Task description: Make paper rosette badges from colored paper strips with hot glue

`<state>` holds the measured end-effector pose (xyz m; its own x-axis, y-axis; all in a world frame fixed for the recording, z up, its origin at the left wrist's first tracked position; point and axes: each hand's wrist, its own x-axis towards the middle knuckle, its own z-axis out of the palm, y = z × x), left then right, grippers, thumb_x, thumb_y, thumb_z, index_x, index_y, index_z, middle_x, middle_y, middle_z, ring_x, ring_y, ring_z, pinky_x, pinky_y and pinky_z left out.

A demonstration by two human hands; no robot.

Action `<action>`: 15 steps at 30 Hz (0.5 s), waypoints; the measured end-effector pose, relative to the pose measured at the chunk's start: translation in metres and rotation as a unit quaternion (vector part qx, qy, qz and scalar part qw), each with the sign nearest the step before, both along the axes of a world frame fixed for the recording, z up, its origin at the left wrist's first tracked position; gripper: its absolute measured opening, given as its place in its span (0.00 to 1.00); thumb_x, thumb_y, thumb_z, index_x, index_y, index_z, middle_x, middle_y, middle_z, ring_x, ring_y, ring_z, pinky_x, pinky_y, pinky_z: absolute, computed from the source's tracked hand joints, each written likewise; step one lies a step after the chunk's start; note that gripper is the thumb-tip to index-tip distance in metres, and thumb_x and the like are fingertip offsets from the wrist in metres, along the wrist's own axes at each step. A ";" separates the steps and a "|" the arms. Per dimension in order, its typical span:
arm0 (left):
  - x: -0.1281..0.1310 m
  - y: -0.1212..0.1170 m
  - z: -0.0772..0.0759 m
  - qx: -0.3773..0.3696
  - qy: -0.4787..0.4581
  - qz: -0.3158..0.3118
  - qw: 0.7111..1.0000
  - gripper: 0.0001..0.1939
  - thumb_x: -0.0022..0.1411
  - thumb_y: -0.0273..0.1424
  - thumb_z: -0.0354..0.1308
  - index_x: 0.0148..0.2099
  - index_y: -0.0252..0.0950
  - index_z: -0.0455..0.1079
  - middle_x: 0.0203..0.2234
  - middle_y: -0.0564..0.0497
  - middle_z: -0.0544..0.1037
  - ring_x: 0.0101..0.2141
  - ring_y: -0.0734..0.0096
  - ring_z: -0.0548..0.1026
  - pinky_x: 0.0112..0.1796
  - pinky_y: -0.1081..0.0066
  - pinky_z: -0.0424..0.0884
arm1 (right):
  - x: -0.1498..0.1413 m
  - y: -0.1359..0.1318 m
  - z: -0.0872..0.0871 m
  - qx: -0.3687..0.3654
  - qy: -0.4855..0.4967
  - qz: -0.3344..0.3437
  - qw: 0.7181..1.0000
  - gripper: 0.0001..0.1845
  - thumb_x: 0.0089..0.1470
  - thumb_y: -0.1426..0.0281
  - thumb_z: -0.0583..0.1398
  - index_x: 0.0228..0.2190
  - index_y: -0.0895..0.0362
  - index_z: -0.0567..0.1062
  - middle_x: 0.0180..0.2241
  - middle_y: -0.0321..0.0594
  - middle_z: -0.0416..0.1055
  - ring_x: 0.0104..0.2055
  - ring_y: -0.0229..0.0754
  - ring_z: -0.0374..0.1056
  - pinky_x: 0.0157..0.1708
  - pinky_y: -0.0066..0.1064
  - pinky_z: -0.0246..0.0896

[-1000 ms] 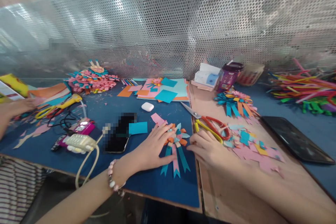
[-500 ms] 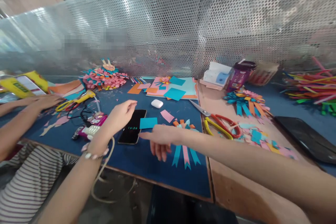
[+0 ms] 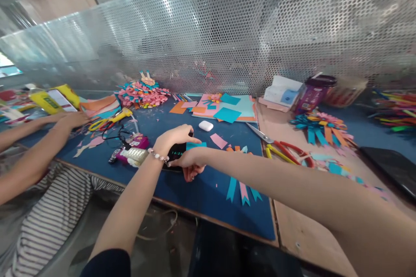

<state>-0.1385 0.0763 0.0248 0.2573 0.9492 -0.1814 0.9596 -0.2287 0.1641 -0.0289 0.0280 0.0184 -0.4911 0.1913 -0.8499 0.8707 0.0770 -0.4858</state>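
Observation:
My left hand [image 3: 174, 137] is palm down over the black phone [image 3: 177, 152], its fingers bent and its thumb held apart. I cannot tell whether it touches the phone. A beaded bracelet [image 3: 157, 156] circles my left wrist. Crossing from the right, my right hand [image 3: 191, 160] has one finger stretched out to the bracelet's lower end, and the other fingers hang loosely curled. I see nothing between them. A blue paper piece [image 3: 196, 145] is partly covered beside the phone. My right forearm partly hides a paper rosette with blue and pink ribbon tails [image 3: 243, 191].
Scissors [image 3: 276, 143] and paper scraps [image 3: 338, 169] lie right; a white earbud case [image 3: 206, 126] sits farther back. A purple cup [image 3: 314, 93] and paper sheets [image 3: 250, 108] stand near the perforated panel [image 3: 211, 43]. At left are a co-worker's hands [image 3: 73, 120].
Both my hands have left the rosette and moved left to the phone. My right hand has come near the left wrist. The view has swung left.

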 end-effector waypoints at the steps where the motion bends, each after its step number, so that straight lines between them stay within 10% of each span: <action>1: 0.001 -0.001 0.001 -0.001 0.001 -0.003 1.000 0.35 0.48 0.58 0.57 0.48 0.36 0.69 0.47 0.42 0.73 0.44 0.55 0.73 0.42 0.66 0.68 | 0.000 0.000 0.000 0.000 0.001 0.000 1.000 0.42 0.60 0.46 0.41 0.31 0.71 0.75 0.15 0.43 0.68 0.11 0.33 0.57 0.07 0.22 0.41; 15: 0.008 -0.004 0.003 -0.008 -0.011 -0.050 0.999 0.27 0.46 0.49 0.62 0.45 0.39 0.68 0.47 0.46 0.65 0.49 0.56 0.64 0.47 0.65 0.65 | -0.003 0.004 -0.003 0.009 0.001 0.009 1.000 0.39 0.60 0.47 0.42 0.27 0.68 0.74 0.13 0.40 0.65 0.10 0.31 0.54 0.07 0.22 0.43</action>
<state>-0.1305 0.0725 0.0274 0.3551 0.9153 -0.1899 0.9280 -0.3206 0.1900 -0.0317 0.0316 0.0153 -0.4964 0.1972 -0.8454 0.8680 0.1016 -0.4860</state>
